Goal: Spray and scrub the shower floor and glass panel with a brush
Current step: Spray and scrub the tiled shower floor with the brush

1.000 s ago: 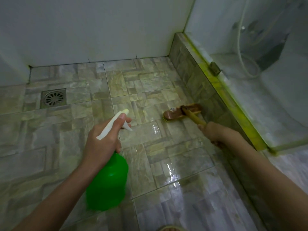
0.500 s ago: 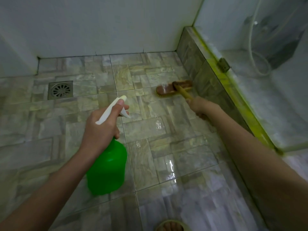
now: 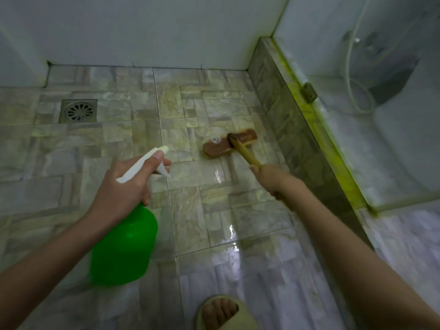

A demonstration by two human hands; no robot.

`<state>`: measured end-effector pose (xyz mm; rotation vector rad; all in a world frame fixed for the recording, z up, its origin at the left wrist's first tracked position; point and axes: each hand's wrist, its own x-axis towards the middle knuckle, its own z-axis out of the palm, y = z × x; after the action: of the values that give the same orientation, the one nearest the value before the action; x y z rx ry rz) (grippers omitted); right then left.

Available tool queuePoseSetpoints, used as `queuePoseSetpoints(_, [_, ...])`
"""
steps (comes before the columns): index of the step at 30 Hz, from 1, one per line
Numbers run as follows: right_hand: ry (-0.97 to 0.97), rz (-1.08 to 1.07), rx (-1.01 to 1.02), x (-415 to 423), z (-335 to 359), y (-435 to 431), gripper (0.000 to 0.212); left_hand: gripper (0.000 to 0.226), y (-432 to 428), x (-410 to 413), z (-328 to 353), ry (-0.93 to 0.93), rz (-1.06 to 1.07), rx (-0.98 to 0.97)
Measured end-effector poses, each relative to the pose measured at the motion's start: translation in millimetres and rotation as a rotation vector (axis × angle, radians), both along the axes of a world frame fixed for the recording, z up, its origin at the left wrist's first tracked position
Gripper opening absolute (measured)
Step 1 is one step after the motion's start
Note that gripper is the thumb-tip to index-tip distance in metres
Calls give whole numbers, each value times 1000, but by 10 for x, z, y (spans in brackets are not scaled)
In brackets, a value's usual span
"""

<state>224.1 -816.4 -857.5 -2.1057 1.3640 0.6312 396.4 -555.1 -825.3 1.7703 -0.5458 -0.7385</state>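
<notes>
My left hand (image 3: 121,189) grips the white trigger head of a green spray bottle (image 3: 123,244), held above the wet tiled shower floor (image 3: 195,210), nozzle pointing away from me. My right hand (image 3: 271,177) grips the yellowish handle of a scrub brush (image 3: 229,144). Its brown wooden head lies bristles-down on the tiles near the low tiled curb (image 3: 292,129). The glass panel (image 3: 371,96) stands on that curb at the right, misted and streaked.
A square metal drain (image 3: 78,111) sits in the floor at the back left. White walls close the back and left. A metal hinge clamp (image 3: 309,91) holds the glass on the curb. My sandalled foot (image 3: 221,313) is at the bottom edge.
The brush head went away from me along the curb, then came back toward me. The spray bottle stayed in my left hand, almost in the same place.
</notes>
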Motion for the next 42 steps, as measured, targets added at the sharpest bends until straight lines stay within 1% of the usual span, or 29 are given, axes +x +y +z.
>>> queuePoseSetpoints(2, [31, 2, 10, -13, 69, -59, 48, 31, 68, -28, -11, 25, -12, -3])
queuePoseSetpoints(6, [228, 20, 99, -525, 331, 248, 47, 32, 143, -84, -5, 42, -25, -7])
queuePoseSetpoints(7, [225, 23, 115, -523, 319, 359, 46, 31, 156, -104, -1, 47, -24, -7])
queuePoseSetpoints(9, [116, 64, 71, -286, 236, 510, 46, 28, 185, -128, 0, 35, -28, 8])
queuePoseSetpoints(12, [45, 127, 23, 92, 189, 392, 50, 32, 213, -142, 21, 19, 5, 22])
queuePoseSetpoints(13, [62, 122, 44, 90, 244, 327, 49, 33, 213, -147, 33, 19, 11, 18])
queuePoseSetpoints(15, [155, 94, 114, -102, 374, 324, 49, 34, 227, -162, 68, 36, 9, -5])
queuePoseSetpoints(17, [237, 90, 140, -280, 451, 495, 48, 33, 253, -161, 87, 52, 4, -21])
queuePoseSetpoints(18, [243, 103, 127, -258, 434, 577, 47, 33, 268, -155, 90, 54, -2, -20])
queuePoseSetpoints(21, [134, 187, 49, 58, 297, 685, 46, 41, 314, -120, 72, 42, 14, -26])
queuePoseSetpoints(23, [102, 202, 41, 161, 260, 616, 47, 42, 353, -85, 61, 42, 44, -19])
queuePoseSetpoints(24, [122, 194, 50, 121, 294, 592, 48, 39, 377, -71, 68, 46, 54, -9])
queuePoseSetpoints(27, [268, 204, 114, -193, 550, 728, 48, 30, 479, -10, 72, 56, 95, 2])
queuePoseSetpoints(29, [343, 264, 102, -225, 662, 905, 47, 26, 528, 35, 52, 63, 131, -5])
queuePoseSetpoints(30, [312, 303, 80, -136, 647, 971, 46, 25, 548, 53, 35, 65, 145, -5])
queuePoseSetpoints(32, [189, 387, 43, 131, 476, 1010, 48, 27, 577, 86, -4, 54, 159, 7])
queuePoseSetpoints(34, [118, 361, 53, 326, 337, 926, 52, 26, 601, 109, -22, 51, 166, 10])
queuePoseSetpoints(35, [129, 334, 61, 341, 317, 864, 53, 24, 620, 129, -18, 52, 166, 6])
queuePoseSetpoints(37, [232, 297, 113, 166, 384, 820, 48, 23, 661, 167, -4, 57, 152, -4])
queuePoseSetpoints(40, [393, 323, 175, -141, 561, 1036, 44, 29, 746, 233, -10, 49, 186, -27])
queuePoseSetpoints(41, [400, 360, 156, -119, 589, 1119, 43, 29, 771, 248, -17, 41, 201, -28])
queuePoseSetpoints(42, [369, 410, 126, -17, 593, 1192, 41, 29, 795, 258, -22, 28, 210, -28])
